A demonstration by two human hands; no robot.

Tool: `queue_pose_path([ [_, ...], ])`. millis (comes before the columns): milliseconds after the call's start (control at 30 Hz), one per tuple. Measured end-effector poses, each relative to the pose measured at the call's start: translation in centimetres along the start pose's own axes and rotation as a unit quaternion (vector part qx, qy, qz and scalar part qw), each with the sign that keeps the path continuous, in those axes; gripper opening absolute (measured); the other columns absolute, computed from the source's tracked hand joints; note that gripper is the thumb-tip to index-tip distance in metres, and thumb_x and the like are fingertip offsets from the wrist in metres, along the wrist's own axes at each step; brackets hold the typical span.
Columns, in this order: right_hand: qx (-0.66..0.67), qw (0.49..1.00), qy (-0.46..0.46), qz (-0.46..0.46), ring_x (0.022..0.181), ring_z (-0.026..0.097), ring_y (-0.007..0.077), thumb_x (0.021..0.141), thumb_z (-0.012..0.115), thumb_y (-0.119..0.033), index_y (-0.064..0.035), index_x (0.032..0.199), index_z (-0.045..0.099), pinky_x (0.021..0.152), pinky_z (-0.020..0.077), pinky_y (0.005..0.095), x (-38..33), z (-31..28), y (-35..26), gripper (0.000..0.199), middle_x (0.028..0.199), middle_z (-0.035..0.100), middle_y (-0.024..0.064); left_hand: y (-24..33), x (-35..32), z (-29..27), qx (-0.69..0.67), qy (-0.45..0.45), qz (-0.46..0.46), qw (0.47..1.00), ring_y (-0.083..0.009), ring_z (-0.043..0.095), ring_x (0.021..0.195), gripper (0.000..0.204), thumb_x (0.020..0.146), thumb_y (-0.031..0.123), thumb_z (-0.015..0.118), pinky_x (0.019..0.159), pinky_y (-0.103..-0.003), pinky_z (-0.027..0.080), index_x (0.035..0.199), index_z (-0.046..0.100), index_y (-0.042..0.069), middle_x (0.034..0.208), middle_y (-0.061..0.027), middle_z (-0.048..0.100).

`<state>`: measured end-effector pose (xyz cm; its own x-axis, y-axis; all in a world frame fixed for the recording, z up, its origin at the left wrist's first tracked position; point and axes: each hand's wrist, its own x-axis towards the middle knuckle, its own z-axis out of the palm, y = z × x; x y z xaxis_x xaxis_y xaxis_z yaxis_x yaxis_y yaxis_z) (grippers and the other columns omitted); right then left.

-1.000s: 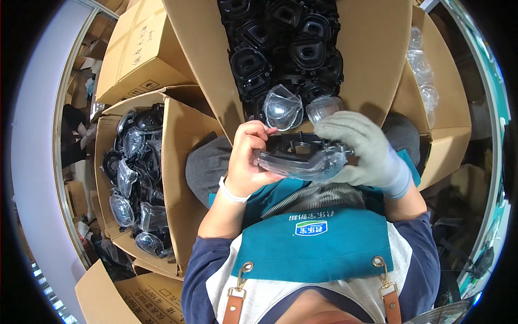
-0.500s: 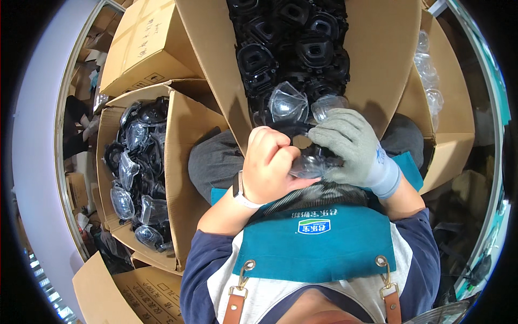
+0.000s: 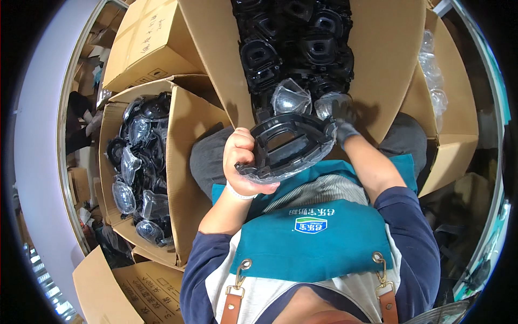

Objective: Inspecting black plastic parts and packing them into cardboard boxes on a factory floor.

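My bare left hand (image 3: 242, 159) is closed on the left end of a black plastic frame (image 3: 302, 141) with an oval opening. A clear plastic cover lines the frame's lower edge, and my left thumb lies beneath it. My gloved right hand (image 3: 345, 121) is in shadow beyond the frame's right end, at the near end of the tall carton (image 3: 386, 65). It is beside a clear domed cover (image 3: 330, 106), with its fingers partly hidden. Another clear cover (image 3: 291, 98) lies to the left of that one, on the black frames (image 3: 318, 51) that fill the carton.
To my left, an open carton (image 3: 181, 178) holds several black frames with clear covers (image 3: 141, 129). A closed carton (image 3: 143, 46) stands behind it. At right, another open carton (image 3: 456, 119) contains a row of clear covers (image 3: 430, 67). Carton flaps (image 3: 102, 286) jut out at lower left.
My right hand has let go of the black frame and moved away to the clear cover in the carton. My left hand has tilted the frame, showing its open side.
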<state>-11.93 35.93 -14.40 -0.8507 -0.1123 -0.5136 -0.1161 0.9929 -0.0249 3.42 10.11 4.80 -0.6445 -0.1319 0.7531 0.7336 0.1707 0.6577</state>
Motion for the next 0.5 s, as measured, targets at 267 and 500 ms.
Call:
queue_pose_path([
  [267, 0.189, 0.974, 0.117, 0.034, 0.148, 0.002, 0.0448, 0.074, 0.062, -0.065, -0.0189, 0.157, 0.003, 0.119, 0.0098, 0.055, 3.1, 5.4, 2.3, 0.112, 0.161, 0.001, 0.0237, 2.8, -0.5, -4.6, 0.197, 0.019, 0.049, 0.979, -0.0241, 0.049, 0.082, 0.066, 0.057, 0.053, 0.09, 0.08, -0.043, 0.042, 0.085, 0.046, 0.013, 0.09, -0.0048, 0.046],
  [500, 0.095, 0.99, 0.057, 0.083, 0.151, 0.0, 0.0348, 0.069, 0.064, -0.071, -0.0274, 0.157, 0.015, 0.121, 0.0073, 0.0443, 3.4, 3.0, 2.1, 0.109, 0.164, 0.001, 0.0081, 7.3, -0.8, -22.2, 0.619, 0.376, -0.063, 0.686, -0.0315, 0.059, 0.098, 0.052, 0.091, 0.032, 0.069, 0.089, -0.039, 0.048, 0.119, 0.051, -0.008, 0.115, -0.022, 0.057],
])
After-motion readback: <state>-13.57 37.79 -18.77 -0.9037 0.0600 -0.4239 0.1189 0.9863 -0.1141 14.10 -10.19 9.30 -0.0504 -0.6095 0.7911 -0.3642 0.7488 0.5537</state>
